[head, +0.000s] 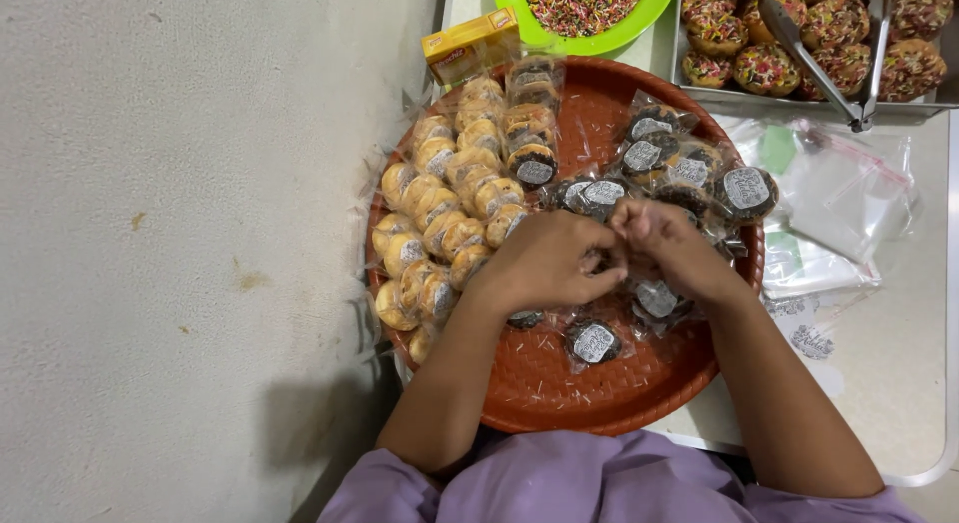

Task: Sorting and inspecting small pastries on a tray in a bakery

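Your left hand (549,261) and right hand (671,245) meet over the middle of the round red woven tray (599,393), fingertips pinched together on something small. It looks like the edge of a clear wrapper, but your fingers cover it, so what each hand actually grips cannot be told.

The wrapped dark cookies (689,168) with round white labels lie in a loose cluster just beyond your knuckles, and a few more sit under and just below your wrists, one labelled cookie (593,342) lying apart near your left forearm. The wrapped pale cookies (450,213) stand in packed rows along the tray's left side.

Risks, in my judgement: your wrists hang low over the packets beneath them, and pressing down could crush a cookie or crease a label. The pale rows reach the tray's rim at the left; a nudge from your left forearm could push some over the edge. Working with the piece hidden between your fingers may leave a wrapper badly closed.

The tray rests on a white table (899,383) and overhangs its left edge, above a speckled grey floor (180,233). Loose clear bags (849,193) lie to the right. Beyond are a green plate of coloured sprinkles (584,8), a yellow box (470,45), and a metal tray of sprinkled pastries (759,58) with tongs (839,73) resting on it.
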